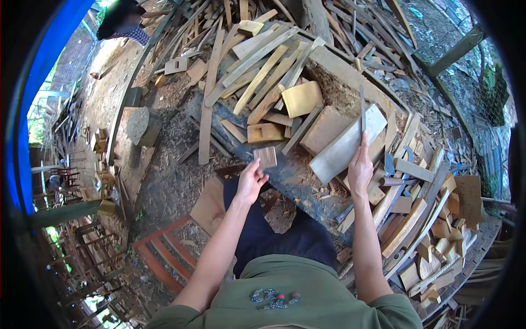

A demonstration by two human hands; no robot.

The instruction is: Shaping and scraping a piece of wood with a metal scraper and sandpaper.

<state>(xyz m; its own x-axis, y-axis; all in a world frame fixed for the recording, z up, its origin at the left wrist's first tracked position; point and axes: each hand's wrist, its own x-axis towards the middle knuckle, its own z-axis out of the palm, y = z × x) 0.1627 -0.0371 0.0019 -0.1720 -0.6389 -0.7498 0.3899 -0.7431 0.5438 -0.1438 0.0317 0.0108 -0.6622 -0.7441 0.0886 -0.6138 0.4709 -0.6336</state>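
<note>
My left hand point(251, 183) pinches a small square wooden block point(266, 157) with dark stripes across its face, held up over the work area. My right hand point(360, 167) is closed round the lower end of a long, thin, grey file-like tool point(362, 107) that points away from me. Its handle is hidden in my fingers. Beneath the tool lies a smooth pale grey slab point(348, 143), tilted across a wooden block point(325, 130). Past my left hand lies a block with a hole point(266, 133).
Wooden strips point(255, 77) and a yellowish block point(302, 99) are heaped ahead. Several offcuts point(438, 252) and a hammer point(411, 169) lie at right. A log stump point(143, 126) stands at left, a slatted red-brown chair point(167, 252) at lower left. Another person point(123, 24) is at far left.
</note>
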